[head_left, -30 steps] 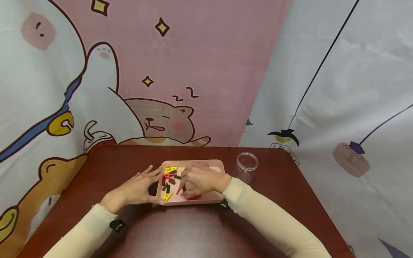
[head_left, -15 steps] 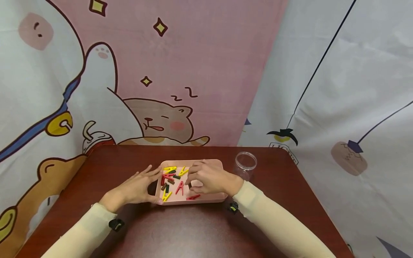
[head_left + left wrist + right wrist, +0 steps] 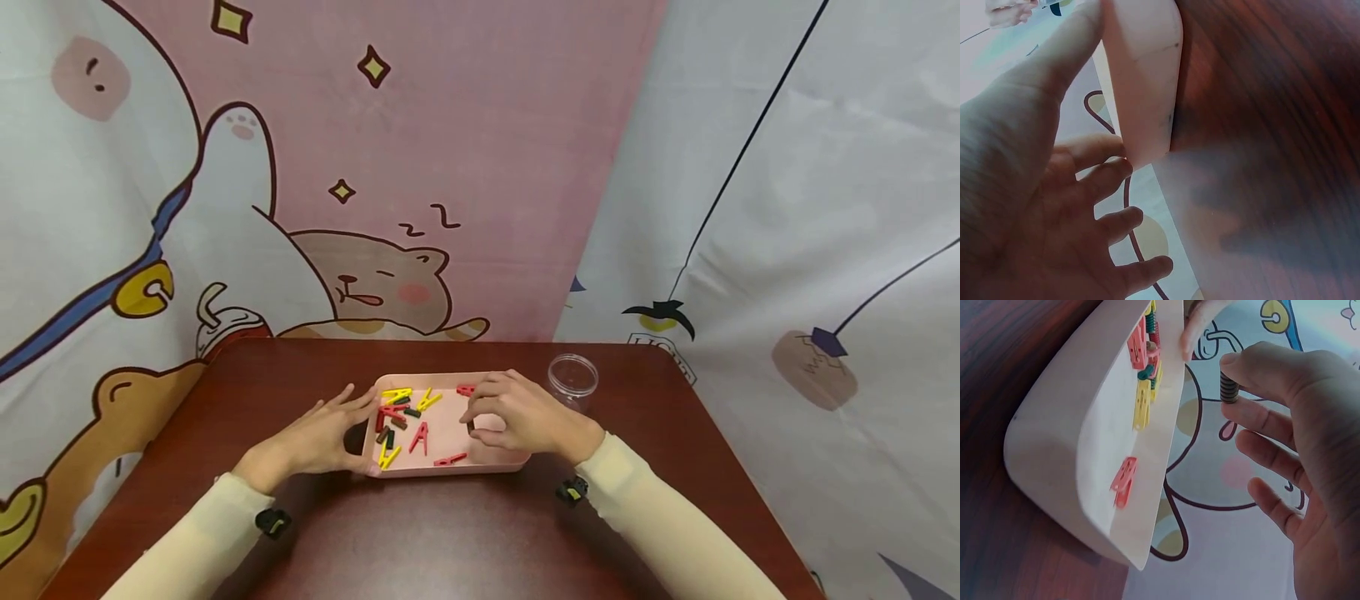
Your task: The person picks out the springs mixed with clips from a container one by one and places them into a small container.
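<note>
Ribbed dark cylinder (image 3: pixel 1229 389), short and stubby, is held in a pinch by the right hand (image 3: pixel 525 417), with the thumb on one end and the forefinger on the other; the remaining fingers sit apart from it. It hangs over the pink tray (image 3: pixel 447 422), raised off the floor, just to the right of a red clothespeg (image 3: pixel 418 437).

Judging by its size against the fingertips, it should be light, and its even shape suggests a stiff body that is unlikely to break. Its rings should give some bite across the sides, while an end-to-end pinch leaves little contact and could let it pop out or swivel. The ringed middle looks the surest place for thumb and forefinger.

Its long axis runs straight across the gap from thumb tip to forefinger tip, the rings crossing that line. Both ends are covered by the fingertips, so I cannot tell whether they differ.

Beyond the right hand and to its right stands a clear jar (image 3: pixel 572 382). The left hand (image 3: pixel 318 442), fingers spread and grasping no small piece, rests against the tray's left end, next to similar green cylinders (image 3: pixel 390 439).
</note>
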A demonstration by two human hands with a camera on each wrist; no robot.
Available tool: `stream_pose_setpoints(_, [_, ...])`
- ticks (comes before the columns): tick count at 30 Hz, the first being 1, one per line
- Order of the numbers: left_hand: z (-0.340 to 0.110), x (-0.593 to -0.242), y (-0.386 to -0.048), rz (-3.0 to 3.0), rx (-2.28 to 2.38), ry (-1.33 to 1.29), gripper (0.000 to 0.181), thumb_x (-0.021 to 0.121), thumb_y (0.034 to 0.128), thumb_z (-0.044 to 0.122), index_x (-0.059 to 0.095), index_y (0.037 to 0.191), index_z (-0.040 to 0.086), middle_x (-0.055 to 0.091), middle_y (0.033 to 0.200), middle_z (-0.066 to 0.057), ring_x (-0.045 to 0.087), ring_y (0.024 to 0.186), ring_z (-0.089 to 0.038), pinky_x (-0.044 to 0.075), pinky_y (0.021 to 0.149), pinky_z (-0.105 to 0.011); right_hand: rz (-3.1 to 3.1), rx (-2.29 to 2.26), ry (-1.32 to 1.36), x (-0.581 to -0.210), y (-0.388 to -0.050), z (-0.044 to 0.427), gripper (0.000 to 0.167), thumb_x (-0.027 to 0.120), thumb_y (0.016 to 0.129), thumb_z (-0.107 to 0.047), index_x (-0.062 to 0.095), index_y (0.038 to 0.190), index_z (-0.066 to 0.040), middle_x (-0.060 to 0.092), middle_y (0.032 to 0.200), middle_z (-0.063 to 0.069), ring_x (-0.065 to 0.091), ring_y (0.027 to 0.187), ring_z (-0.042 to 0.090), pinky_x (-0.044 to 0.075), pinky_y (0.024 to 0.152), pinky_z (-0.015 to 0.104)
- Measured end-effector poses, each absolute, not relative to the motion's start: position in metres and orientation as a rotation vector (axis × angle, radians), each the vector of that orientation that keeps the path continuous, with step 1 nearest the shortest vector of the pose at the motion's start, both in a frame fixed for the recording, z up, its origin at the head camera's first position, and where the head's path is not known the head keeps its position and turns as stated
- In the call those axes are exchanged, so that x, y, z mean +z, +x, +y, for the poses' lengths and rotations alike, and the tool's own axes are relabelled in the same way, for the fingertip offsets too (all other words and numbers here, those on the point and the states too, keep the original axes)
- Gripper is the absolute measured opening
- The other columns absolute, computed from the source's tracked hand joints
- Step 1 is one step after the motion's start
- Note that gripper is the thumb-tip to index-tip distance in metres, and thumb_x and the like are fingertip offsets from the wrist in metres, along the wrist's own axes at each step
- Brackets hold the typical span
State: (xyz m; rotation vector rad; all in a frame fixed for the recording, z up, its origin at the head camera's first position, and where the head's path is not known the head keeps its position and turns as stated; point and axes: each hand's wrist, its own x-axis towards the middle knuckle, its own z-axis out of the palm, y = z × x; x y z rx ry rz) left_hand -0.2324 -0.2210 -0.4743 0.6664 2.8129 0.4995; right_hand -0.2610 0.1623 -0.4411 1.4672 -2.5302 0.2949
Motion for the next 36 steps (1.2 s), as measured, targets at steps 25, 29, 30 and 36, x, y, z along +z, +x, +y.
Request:
stream_pose_setpoints(25, [-0.226,-0.480,-0.226,2.851,0.459,0.694,0.125,0.087,0.0892,0.080,0.039,0.183,0.013,0.031,0.194,-0.012,0.025,0.179,-0.055,0.025,0.132,-0.092,-2.449,0.403,1.246,-0.441,-0.263,0.222,0.020,0.096,0.095,-0.022,0.091,0.115,-0.026,0.085,0.117,-0.008,0.073,0.118,0.019,0.061,0.104,0.049])
stream_pose_setpoints(29, [-0.225,-0.484,-0.223,2.887,0.400,0.699,0.125,0.081,0.0911,0.086,0.037,0.184,0.014,0.031,0.195,-0.010,0.027,0.180,-0.052,0.024,0.134,-0.091,-2.469,0.421,1.183,-0.442,-0.262,0.231,0.024,0.098,0.095,-0.023,0.091,0.118,-0.027,0.084,0.116,-0.008,0.072,0.118,0.019,0.061,0.107,0.053])
stream_pose_setpoints(30, [-0.225,-0.485,-0.222,2.898,0.383,0.703,0.125,0.079,0.0917,0.087,0.037,0.184,0.014,0.031,0.195,-0.009,0.028,0.180,-0.051,0.024,0.135,-0.090,-2.474,0.420,1.161,-0.442,-0.262,0.234,0.025,0.098,0.095,-0.023,0.091,0.118,-0.027,0.084,0.116,-0.008,0.073,0.118,0.019,0.061,0.108,0.054])
stream_pose_setpoints(36, [-0.222,-0.489,-0.218,2.953,0.323,0.708,0.125,0.069,0.0942,0.093,0.034,0.185,0.015,0.032,0.194,-0.009,0.031,0.179,-0.049,0.022,0.137,-0.088,-2.472,0.449,1.066,-0.441,-0.262,0.248,0.025,0.099,0.094,-0.023,0.092,0.117,-0.026,0.084,0.113,-0.008,0.073,0.116,0.019,0.060,0.107,0.052])
